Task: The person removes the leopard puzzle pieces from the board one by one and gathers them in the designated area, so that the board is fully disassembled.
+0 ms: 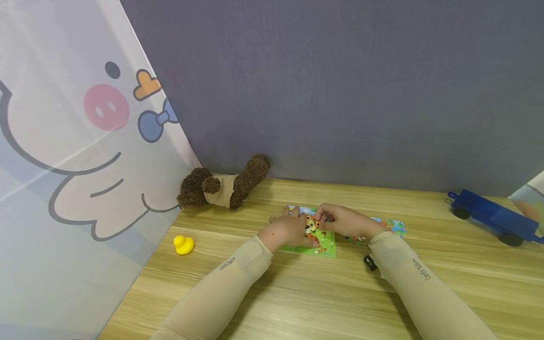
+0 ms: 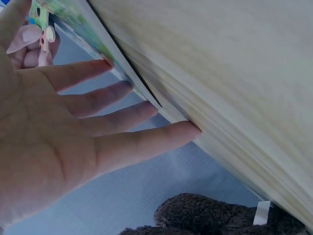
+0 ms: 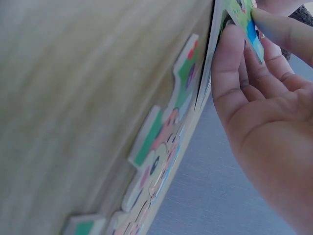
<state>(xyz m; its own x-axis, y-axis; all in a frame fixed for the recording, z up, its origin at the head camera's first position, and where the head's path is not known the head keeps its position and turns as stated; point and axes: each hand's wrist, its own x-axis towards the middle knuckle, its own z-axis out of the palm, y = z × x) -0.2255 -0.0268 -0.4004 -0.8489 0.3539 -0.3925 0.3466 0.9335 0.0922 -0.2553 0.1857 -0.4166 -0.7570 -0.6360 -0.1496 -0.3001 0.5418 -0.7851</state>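
Observation:
A jigsaw board [image 1: 327, 251] with a spotted cartoon leopard on green grass lies on the table. My left hand [image 1: 285, 231] rests on its left side, fingers spread and straight; in the left wrist view the fingertips [image 2: 131, 87] reach the board's edge, the little finger touching the table. Over the board's right part, my right hand [image 1: 348, 222] pinches a puzzle piece [image 3: 253, 41] between thumb and fingers, close to the board. Loose puzzle pieces [image 1: 398, 227] lie to the right, partly hidden under the right forearm; a piece with green and purple [image 3: 188, 73] is among them.
A brown plush toy [image 1: 221, 186] lies against the grey panel at the back left. A yellow rubber duck [image 1: 183, 245] sits at the left, and a blue toy wagon [image 1: 493, 215] stands at the far right. The grey panel [image 1: 340, 94] borders the table's back.

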